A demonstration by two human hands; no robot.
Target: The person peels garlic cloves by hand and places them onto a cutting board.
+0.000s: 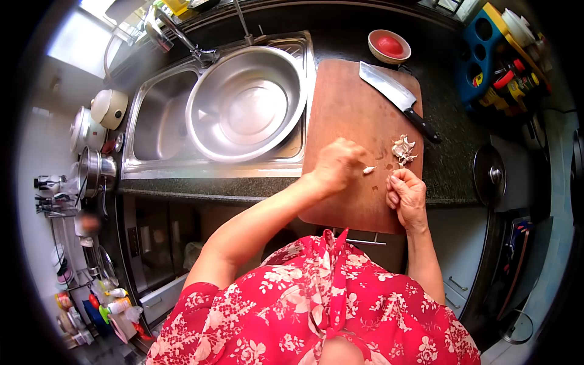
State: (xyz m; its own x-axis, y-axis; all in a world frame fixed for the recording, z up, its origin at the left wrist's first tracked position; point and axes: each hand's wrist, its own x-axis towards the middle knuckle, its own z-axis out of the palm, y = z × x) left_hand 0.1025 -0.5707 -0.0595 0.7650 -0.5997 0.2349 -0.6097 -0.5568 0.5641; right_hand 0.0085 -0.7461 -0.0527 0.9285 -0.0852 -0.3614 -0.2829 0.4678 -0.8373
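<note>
Counted: one board [337, 103], one knife [400, 98], one basin [252, 112], one bowl [381, 57], two hands. One garlic clove [368, 170] lies singly on the board, beside the left hand [342, 165]; the remaining garlic [404, 149] is heaped at the right side, its pieces too overlapped to count. Left fingers: curled together, contents hidden. Right hand [406, 196]: thumb and forefinger together just below the heap; whether they grip a piece cannot be told. The knife lies beyond the heap, handle overhanging the board's edge. The basin covers part of the sink [161, 128]. Garlic: whitish, with purplish-brown patches.
</note>
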